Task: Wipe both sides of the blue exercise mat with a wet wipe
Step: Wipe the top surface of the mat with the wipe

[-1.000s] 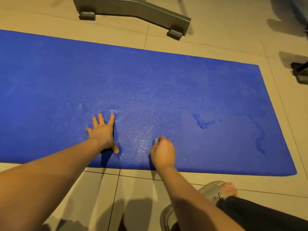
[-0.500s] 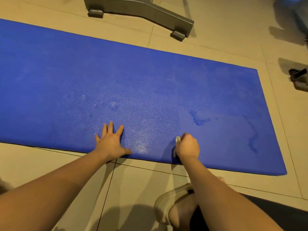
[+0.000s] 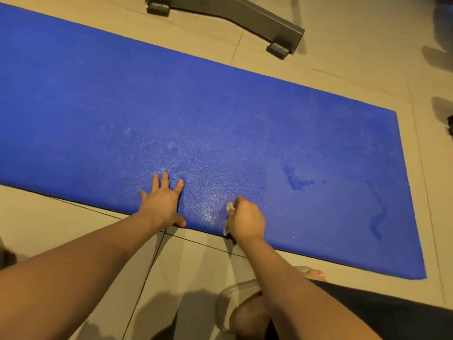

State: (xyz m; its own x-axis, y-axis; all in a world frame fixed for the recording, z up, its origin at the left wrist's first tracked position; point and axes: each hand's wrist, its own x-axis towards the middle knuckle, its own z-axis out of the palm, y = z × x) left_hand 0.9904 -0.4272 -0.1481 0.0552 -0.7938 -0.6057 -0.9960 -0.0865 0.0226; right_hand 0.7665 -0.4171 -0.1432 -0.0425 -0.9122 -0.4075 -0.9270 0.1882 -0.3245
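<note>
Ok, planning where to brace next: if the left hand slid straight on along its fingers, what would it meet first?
The left hand has only bare blue mat ahead up to its far edge; beyond, after a strip of floor, probably the grey metal frame.

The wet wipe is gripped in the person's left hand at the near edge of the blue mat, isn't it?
Not quite. The head view shows the wet wipe gripped in the right hand, not the left, at the near edge of the blue mat. The left hand lies flat on the mat, fingers spread.
</note>
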